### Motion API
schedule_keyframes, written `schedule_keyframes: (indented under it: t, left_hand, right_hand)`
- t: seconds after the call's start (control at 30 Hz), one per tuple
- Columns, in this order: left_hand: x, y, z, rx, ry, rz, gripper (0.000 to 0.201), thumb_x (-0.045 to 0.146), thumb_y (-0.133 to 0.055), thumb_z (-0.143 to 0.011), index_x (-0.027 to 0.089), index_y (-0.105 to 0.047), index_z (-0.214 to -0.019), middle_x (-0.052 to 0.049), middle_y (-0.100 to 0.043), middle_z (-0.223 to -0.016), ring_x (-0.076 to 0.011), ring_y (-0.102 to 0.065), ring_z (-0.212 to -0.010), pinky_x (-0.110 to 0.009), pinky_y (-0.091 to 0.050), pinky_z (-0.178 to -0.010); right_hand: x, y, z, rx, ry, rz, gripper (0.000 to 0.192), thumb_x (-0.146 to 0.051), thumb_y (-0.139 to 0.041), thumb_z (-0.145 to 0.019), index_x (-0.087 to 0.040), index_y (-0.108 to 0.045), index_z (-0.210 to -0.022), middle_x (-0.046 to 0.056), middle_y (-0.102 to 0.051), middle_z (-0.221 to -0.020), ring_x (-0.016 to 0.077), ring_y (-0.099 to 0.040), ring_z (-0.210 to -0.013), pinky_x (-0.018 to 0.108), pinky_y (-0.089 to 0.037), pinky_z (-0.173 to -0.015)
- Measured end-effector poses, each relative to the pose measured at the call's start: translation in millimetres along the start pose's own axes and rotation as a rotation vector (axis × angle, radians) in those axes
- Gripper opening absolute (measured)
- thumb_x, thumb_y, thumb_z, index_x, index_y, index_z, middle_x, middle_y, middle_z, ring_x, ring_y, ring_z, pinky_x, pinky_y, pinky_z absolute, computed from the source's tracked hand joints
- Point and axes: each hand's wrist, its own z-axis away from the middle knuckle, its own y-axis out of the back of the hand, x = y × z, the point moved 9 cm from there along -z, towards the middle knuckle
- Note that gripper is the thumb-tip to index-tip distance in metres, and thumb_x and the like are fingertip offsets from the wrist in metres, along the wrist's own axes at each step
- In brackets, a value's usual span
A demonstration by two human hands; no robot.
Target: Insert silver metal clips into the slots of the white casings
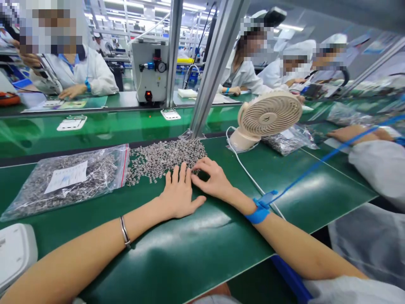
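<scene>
A spread pile of small silvery metal parts (167, 154) lies on the green mat, the single pieces too small to name. My left hand (180, 194) rests flat at the pile's near edge with its fingers stretched out and apart, its fingertips touching the parts. Close beside it, my right hand (215, 179) is curled, thumb and forefinger brought together at the pile's right edge; whatever is between the tips is hidden. To the left of the pile lies a clear zip bag (104, 177) full of similar parts with a white paper label (68, 176).
A beige fan (268, 118) stands right of the pile, its white cable (249, 179) crossing the mat. Beyond a metal post (218, 55), a green conveyor (123, 126) carries white housings (72, 123). A blue wrist-strap cord (329, 158) stretches rightward. A co-worker's arm (373, 143) is at right.
</scene>
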Motion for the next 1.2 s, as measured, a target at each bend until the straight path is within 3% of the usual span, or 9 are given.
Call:
schedule_keyframes:
  t: [0.13,0.23,0.33,0.47,0.67,0.73,0.93,1.03,1.2]
  left_hand:
    - [2.1,-2.0,-4.9,0.002,0.001,0.03,0.084,0.056,-0.036,-0.087,-0.004,-0.013,-0.141,-0.028,-0.001,-0.147,-0.0436,-0.006,-0.136,-0.062,-0.019,-0.105]
    - [13.7,-2.5,7.1,0.034,-0.058,0.041,0.084,0.057,-0.032,-0.088,-0.003,-0.008,-0.142,-0.028,0.005,-0.147,-0.0425,0.002,-0.137,-0.062,-0.013,-0.107]
    - [42.2,-5.2,27.1,0.031,-0.294,0.092,0.085,0.067,-0.026,-0.085,0.007,-0.014,-0.144,-0.021,-0.004,-0.15,-0.0401,-0.001,-0.138,-0.059,-0.016,-0.108]
    - [72.8,-7.5,49.2,-0.072,-0.648,0.207,0.074,0.066,-0.024,-0.086,0.019,-0.024,-0.143,-0.016,-0.017,-0.15,-0.0436,-0.012,-0.136,-0.062,-0.025,-0.102]
    - [77.7,-1.2,57.5,-0.134,-0.755,0.181,0.076,0.064,-0.021,-0.087,0.012,-0.025,-0.142,-0.024,-0.018,-0.147,-0.0473,-0.02,-0.132,-0.061,-0.03,-0.098]
    - [87.4,-1.6,75.9,-0.027,-0.854,0.125,0.073,0.062,-0.022,-0.088,0.012,-0.03,-0.14,-0.024,-0.027,-0.144,-0.0456,-0.031,-0.128,-0.056,-0.036,-0.094]
    - [110.2,-20.9,153.8,0.65,-0.998,-0.146,0.035,0.024,-0.037,-0.092,0.023,-0.06,-0.117,-0.004,-0.053,-0.131,-0.0203,-0.059,-0.106,-0.032,-0.041,-0.084]
    - [113.3,-37.9,165.9,0.734,-0.978,-0.301,0.032,0.019,-0.039,-0.091,0.02,-0.065,-0.108,-0.001,-0.062,-0.119,-0.017,-0.057,-0.108,-0.031,-0.039,-0.086]
    - [109.6,-40.4,161.7,0.765,-0.961,-0.319,0.028,0.028,-0.043,-0.091,0.022,-0.068,-0.1,0.0,-0.066,-0.11,-0.018,-0.056,-0.106,-0.033,-0.037,-0.09]
  right_hand:
    - [2.1,-4.1,0.1,-0.013,0.012,0.066,0.013,-0.022,-0.055,-0.078,-0.016,-0.062,-0.086,0.01,-0.059,-0.09,0.021,-0.058,-0.084,0.036,-0.043,-0.072]
    - [34.4,7.2,-3.4,0.125,-0.214,0.031,0.016,-0.028,-0.053,-0.079,-0.017,-0.063,-0.085,0.011,-0.059,-0.092,0.0228,-0.057,-0.087,0.038,-0.043,-0.077]
    - [67.7,13.1,-0.8,0.21,-0.481,-0.055,0.021,-0.031,-0.047,-0.081,-0.017,-0.062,-0.077,0.008,-0.06,-0.082,0.0194,-0.056,-0.075,0.034,-0.045,-0.072]
    - [79.1,14.4,-1.9,0.24,-0.593,-0.033,0.026,-0.033,-0.042,-0.08,-0.017,-0.061,-0.071,0.005,-0.057,-0.07,0.0161,-0.051,-0.062,0.031,-0.043,-0.065]
    - [81.9,11.5,-2.8,0.248,-0.65,-0.029,0.026,-0.031,-0.04,-0.079,-0.017,-0.057,-0.065,0.002,-0.054,-0.065,0.0137,-0.047,-0.06,0.028,-0.037,-0.061]
    - [83.8,9.6,-1.1,0.227,-0.666,-0.066,0.027,-0.032,-0.04,-0.079,-0.018,-0.054,-0.062,0.0,-0.05,-0.06,0.0123,-0.044,-0.056,0.026,-0.035,-0.057]
    - [75.1,2.6,-0.6,0.091,-0.655,-0.203,0.026,-0.037,-0.048,-0.075,-0.017,-0.053,-0.06,-0.002,-0.045,-0.056,0.0094,-0.039,-0.053,0.023,-0.032,-0.052]
    - [61.4,3.1,-2.0,0.005,-0.624,-0.234,0.028,-0.04,-0.055,-0.073,-0.017,-0.052,-0.057,-0.004,-0.042,-0.052,0.0079,-0.036,-0.05,0.023,-0.029,-0.049]
    - [40.9,1.8,-1.3,-0.158,-0.549,-0.162,0.035,-0.038,-0.065,-0.07,-0.017,-0.044,-0.051,-0.007,-0.033,-0.046,0.0058,-0.028,-0.047,0.022,-0.024,-0.048]
